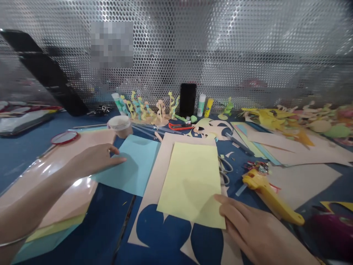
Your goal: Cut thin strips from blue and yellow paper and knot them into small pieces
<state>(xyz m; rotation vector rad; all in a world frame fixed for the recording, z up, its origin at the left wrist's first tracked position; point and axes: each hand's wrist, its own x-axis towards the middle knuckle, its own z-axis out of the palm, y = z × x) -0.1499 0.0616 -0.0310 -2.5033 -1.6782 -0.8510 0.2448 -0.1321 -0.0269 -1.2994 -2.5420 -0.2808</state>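
Across a blue worktop (102, 217), directly in front: a plain yellow sheet (190, 176), lying over a larger pink sheet (157, 176) with big round holes cut from its near part. At the yellow sheet's right edge, near the lower corner, the right hand (242, 217): grip apparently pinching the paper, at least one fingertip on top, underside of the hold hidden. To the left, over the left part of a light blue sheet (138, 165), the left hand (97, 158): grip spread, thumb and forefinger apart, nothing held; impossible to tell whether touching the paper. Under the blue sheet's left corner, a glossy plastic pack (66, 209) of coloured paper.

Main risk, by judgement: creasing or tearing of the yellow corner, from pulling at one side only, with no second hand steadying the sheet. Also possible: snagging on the pink sheet beneath, its thin points between holes easy to bend or rip. Just beside the papers, grey looped handles (231, 168), partly covered: liable to catch a swept edge. Beyond and to the right of the right hand, a yellow glue gun (271, 197): danger of a knock from knuckles or wrist, or of a burn if hot, heat being impossible to see. Behind the sheets, a red cutter (180, 127), blade position unclear: possible nick from a careless far reach. On the left, slick plastic under blue paper: sliding likely from an uneven touch.
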